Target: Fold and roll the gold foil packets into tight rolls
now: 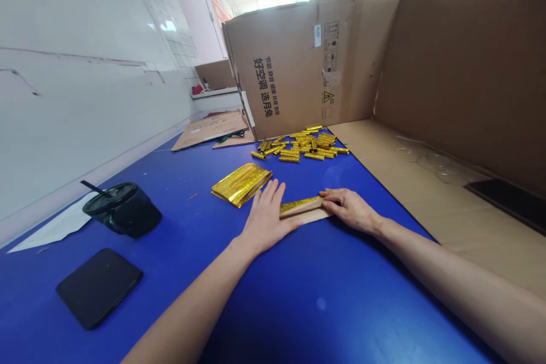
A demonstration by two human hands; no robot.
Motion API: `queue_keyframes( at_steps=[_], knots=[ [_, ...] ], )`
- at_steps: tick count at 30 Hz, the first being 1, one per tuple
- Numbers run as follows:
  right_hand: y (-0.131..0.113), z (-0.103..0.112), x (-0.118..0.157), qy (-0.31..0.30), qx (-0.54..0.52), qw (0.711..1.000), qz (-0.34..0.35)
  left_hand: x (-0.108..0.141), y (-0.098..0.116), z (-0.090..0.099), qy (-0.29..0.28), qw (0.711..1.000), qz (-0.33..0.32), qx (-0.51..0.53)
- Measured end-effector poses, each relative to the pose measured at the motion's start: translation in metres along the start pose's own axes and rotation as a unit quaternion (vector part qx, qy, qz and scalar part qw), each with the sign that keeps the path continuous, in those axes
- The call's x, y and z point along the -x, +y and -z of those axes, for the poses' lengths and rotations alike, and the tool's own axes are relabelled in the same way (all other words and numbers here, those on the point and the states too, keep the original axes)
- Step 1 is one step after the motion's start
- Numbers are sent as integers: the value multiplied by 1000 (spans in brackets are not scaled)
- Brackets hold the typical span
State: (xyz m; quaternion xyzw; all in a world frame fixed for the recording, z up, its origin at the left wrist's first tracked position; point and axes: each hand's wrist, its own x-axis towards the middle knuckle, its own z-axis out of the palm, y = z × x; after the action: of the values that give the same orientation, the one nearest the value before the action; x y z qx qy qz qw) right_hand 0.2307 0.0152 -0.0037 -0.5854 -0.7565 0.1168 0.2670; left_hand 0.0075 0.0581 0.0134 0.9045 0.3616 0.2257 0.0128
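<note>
A gold foil strip on a flat wooden slat (303,209) lies across the blue worktop (324,301), its long axis running left to right and tilted slightly. The left hand (267,219) and right hand (350,209) lie flat and apart, fingers extended, touching its opposite ends. A stack of gold foil sheets (242,185) sits just beyond the left hand, and a scattered pile of gold foil tubes (301,145) lies farther ahead against a cardboard box (290,65).

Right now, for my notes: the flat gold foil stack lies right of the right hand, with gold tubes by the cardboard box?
No: the head view shows the foil stack left of the left hand; the gold tubes are as stated.
</note>
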Motion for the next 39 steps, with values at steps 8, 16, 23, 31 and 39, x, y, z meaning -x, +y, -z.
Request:
queue_keyframes(
  at_steps=[8,16,23,31,39],
  knots=[
    [2,-3,0,87,-56,994,-41,10,32,6,14,994,-103,14],
    [8,0,-4,238,-49,963,-114,7,23,-7,-130,988,-37,-69],
    [-22,-3,9,154,-25,988,16,9,23,-8,-112,991,-30,-61],
    [-19,-15,11,31,75,992,102,5,14,-7,-108,993,14,-38],
    [-16,-12,9,1,86,992,92,0,-3,11,-157,984,33,-73]
  ],
)
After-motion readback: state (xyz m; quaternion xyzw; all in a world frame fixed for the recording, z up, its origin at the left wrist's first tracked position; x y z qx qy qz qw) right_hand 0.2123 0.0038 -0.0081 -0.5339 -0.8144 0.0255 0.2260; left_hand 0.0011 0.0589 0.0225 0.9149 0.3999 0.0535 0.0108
